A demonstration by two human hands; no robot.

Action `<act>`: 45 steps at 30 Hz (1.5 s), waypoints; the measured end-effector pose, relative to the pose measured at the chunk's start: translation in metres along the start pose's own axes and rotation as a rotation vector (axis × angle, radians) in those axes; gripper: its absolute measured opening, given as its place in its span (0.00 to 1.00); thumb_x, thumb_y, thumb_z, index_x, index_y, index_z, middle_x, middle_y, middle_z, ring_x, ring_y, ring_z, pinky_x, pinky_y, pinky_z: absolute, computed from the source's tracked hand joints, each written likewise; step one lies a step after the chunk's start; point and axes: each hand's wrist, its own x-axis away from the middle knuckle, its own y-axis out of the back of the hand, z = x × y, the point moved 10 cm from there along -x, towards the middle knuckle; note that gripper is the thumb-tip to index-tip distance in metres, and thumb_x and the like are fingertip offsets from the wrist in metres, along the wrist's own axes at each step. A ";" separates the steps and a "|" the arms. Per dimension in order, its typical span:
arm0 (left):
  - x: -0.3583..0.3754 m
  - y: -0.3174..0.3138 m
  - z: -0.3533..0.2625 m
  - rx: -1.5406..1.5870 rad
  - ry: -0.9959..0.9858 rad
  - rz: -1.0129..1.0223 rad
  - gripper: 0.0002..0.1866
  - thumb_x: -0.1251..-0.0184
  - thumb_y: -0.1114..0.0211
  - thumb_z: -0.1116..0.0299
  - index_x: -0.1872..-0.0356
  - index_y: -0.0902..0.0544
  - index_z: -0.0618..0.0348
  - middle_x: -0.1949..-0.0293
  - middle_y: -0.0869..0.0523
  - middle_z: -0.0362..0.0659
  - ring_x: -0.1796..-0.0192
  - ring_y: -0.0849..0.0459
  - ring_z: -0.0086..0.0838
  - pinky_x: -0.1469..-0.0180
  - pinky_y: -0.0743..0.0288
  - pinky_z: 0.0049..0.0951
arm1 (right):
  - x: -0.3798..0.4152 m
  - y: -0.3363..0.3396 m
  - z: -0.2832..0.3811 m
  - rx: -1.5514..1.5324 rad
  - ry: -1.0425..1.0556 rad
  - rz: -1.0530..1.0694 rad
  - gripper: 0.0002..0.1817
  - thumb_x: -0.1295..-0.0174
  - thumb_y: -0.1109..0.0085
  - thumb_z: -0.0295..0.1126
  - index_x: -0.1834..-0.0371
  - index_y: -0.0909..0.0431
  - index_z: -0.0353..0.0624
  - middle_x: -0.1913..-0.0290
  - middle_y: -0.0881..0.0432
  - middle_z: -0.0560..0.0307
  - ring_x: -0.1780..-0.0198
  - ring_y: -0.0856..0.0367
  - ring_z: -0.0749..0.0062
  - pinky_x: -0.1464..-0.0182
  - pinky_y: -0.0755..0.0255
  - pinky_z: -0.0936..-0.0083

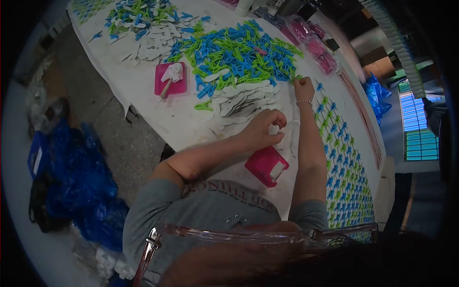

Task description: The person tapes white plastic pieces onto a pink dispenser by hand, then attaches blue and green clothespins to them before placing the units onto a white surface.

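Observation:
My left hand (267,128) is curled around a small white piece (273,129), thumb and fingers bent toward each other, just below a stack of flat white pieces (241,103). Farther right, my right hand (304,89) is closed at the right edge of a big pile of blue and green clips (239,52). Green shows by its fingertips, but what it pinches is too small to make out. Under my left hand lies a pink tray (267,166) with a white block (277,171) on it. Another flat white piece (292,125) rests between my forearms.
A second pink tray (180,86) holds a white lump (173,72) and a stick. Rows of blue and green clips (342,162) cover the table's right side. Pink packages (320,55) lie at the back right. Blue plastic bags (81,182) are on the floor at left.

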 end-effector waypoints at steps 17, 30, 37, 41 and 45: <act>0.019 -0.042 0.044 0.430 0.482 0.214 0.18 0.47 0.32 0.77 0.57 0.28 0.55 0.66 0.27 0.33 0.64 0.30 0.17 0.59 0.33 0.20 | 0.234 0.096 -0.048 0.009 -0.004 0.034 0.19 0.49 0.32 0.35 0.55 0.25 0.43 0.59 0.22 0.51 0.57 0.22 0.57 0.57 0.26 0.65; 0.028 -0.059 0.029 0.473 0.501 0.380 0.19 0.47 0.34 0.81 0.55 0.29 0.55 0.67 0.27 0.33 0.64 0.30 0.16 0.60 0.34 0.19 | 0.284 0.140 0.000 -0.960 -0.218 -0.035 0.16 0.41 0.38 0.23 0.49 0.24 0.36 0.62 0.18 0.63 0.62 0.22 0.84 0.58 0.28 0.86; 0.033 -0.071 0.026 0.401 0.425 0.491 0.21 0.49 0.33 0.79 0.54 0.30 0.58 0.66 0.27 0.34 0.62 0.28 0.18 0.57 0.33 0.20 | 0.304 0.150 0.033 -0.759 -0.058 -0.006 0.14 0.39 0.41 0.19 0.49 0.22 0.34 0.53 0.18 0.58 0.54 0.21 0.81 0.49 0.27 0.83; 0.035 -0.073 0.019 0.365 0.383 0.529 0.21 0.48 0.34 0.78 0.53 0.30 0.58 0.64 0.28 0.35 0.60 0.28 0.18 0.56 0.33 0.20 | 0.304 0.154 0.042 -0.787 -0.049 -0.010 0.15 0.40 0.39 0.20 0.49 0.22 0.34 0.54 0.18 0.58 0.56 0.22 0.81 0.50 0.27 0.83; 0.038 -0.076 0.018 0.361 0.404 0.560 0.21 0.48 0.34 0.78 0.52 0.30 0.58 0.63 0.28 0.35 0.60 0.28 0.18 0.55 0.33 0.20 | 0.302 0.155 0.049 -0.773 -0.017 0.014 0.18 0.43 0.37 0.19 0.48 0.22 0.35 0.56 0.18 0.59 0.59 0.22 0.82 0.52 0.27 0.83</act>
